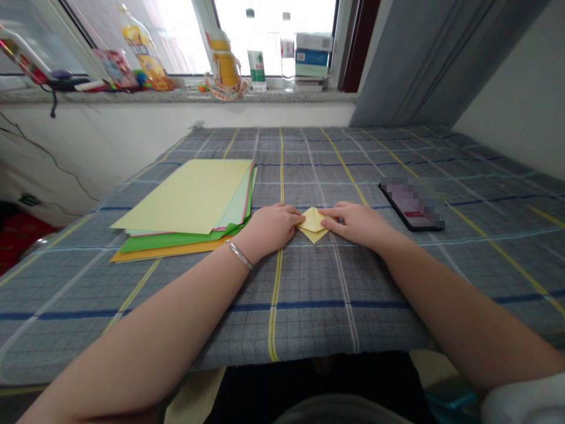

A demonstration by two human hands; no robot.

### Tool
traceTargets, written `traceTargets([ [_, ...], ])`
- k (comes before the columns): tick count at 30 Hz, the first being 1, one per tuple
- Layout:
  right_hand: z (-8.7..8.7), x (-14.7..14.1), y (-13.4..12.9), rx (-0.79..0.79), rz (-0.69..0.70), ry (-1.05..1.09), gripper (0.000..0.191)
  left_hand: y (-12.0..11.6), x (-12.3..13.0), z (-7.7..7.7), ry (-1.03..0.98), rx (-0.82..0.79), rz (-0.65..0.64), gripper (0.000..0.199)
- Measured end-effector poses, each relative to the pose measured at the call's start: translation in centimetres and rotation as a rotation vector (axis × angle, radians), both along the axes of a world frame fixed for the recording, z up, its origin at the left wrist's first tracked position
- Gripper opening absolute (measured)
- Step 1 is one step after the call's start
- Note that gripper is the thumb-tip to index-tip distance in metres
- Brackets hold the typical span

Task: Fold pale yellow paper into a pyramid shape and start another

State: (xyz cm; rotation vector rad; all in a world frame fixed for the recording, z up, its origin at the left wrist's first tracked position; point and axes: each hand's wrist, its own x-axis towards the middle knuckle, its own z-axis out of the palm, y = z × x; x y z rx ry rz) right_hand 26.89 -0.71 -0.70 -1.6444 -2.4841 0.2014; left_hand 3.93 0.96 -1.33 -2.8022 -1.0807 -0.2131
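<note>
A small folded yellow paper [313,222], diamond-like with a crease down its upper part, lies on the plaid cloth between my hands. My left hand [274,227], with a silver bracelet at the wrist, has its fingers together on the paper's left corner. On the right corner rest the thumb and index finger of my right hand [356,222], closed on the edge. To the left of my left hand lies a stack of coloured sheets [194,194], pale yellow on top, with green and orange below.
A phone [410,206] lies on the cloth [313,282] to the right. Along the back, the windowsill [176,96] holds bottles, a yellow cup with a strap, a tube and boxes. A grey curtain [415,59] hangs at the back right.
</note>
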Motion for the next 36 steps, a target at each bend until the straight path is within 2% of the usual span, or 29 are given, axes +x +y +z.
traceTargets([
  [5, -0.5, -0.3, 0.1, 0.015, -0.01, -0.056, 0.059, -0.4, 0.2, 0.2, -0.019, -0.013, 0.006, 0.034],
  [11, -0.9, -0.7, -0.1, 0.058, -0.018, -0.113, 0.065, -0.2, 0.5, -0.3, -0.004, 0.033, 0.027, 0.042],
  [22, -0.8, -1.4, -0.5, 0.086, -0.046, -0.149, 0.063, -0.4, 1.4, -1.4, -0.052, 0.056, 0.048, 0.045],
  [36, -0.5, -1.8, -0.3, 0.021, -0.072, -0.155, 0.072, -0.2, 2.2, -1.8, -0.058, 0.032, 0.089, 0.049],
])
